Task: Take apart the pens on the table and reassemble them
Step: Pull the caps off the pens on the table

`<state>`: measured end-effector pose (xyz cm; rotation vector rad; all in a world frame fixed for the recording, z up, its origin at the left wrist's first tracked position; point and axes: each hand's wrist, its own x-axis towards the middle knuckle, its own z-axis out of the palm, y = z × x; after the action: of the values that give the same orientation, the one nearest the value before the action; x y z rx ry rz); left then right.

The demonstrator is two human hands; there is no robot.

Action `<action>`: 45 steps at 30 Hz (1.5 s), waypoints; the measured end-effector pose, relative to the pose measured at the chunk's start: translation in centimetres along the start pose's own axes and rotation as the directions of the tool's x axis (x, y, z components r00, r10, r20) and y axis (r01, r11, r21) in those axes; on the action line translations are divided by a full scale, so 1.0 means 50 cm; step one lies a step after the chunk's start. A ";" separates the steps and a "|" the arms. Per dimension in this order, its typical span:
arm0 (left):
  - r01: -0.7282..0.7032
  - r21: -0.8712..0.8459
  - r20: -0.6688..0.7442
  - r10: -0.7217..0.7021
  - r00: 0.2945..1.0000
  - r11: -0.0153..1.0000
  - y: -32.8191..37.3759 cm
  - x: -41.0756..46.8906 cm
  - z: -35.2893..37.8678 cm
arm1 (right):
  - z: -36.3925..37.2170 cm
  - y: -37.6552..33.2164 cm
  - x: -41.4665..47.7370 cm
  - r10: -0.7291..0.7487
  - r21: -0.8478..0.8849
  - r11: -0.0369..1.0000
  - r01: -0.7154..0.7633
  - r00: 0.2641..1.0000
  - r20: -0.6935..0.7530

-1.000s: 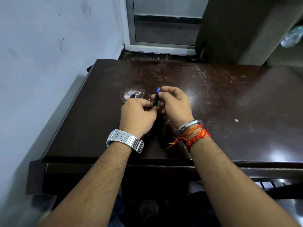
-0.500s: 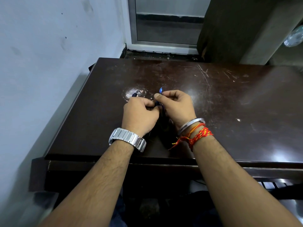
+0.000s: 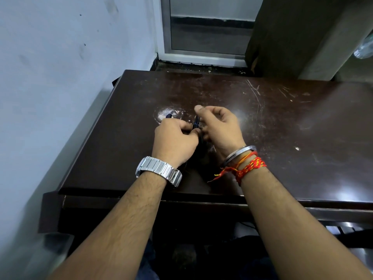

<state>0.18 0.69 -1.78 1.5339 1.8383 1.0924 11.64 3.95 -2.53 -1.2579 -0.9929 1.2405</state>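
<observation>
Two hands close together over pen parts

We see the left hand (image 3: 175, 142) curled into a loose fist round a dark pen (image 3: 168, 116), whose end pokes out beyond the knuckles. The right hand (image 3: 221, 128) sits just beside it, fingers curled and thumb pressed to forefinger at the top; what that pinch holds, if anything, we cannot tell. Between the two hands a dark blue piece (image 3: 196, 123) stands nearly upright, its lower end at the left thumb. Whether the right fingers grip it we cannot tell. Both hands are low over the table (image 3: 282, 128).
</observation>
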 end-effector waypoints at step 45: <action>0.183 -0.014 -0.004 -0.183 0.983 0.983 -0.001 -0.001 -0.013 | -0.028 -0.025 -0.016 -0.185 -0.684 0.726 0.073 0.979 -0.092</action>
<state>-0.36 0.47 -1.45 1.3249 1.9282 1.0209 13.08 3.09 -1.36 -1.7762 -1.4642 0.6488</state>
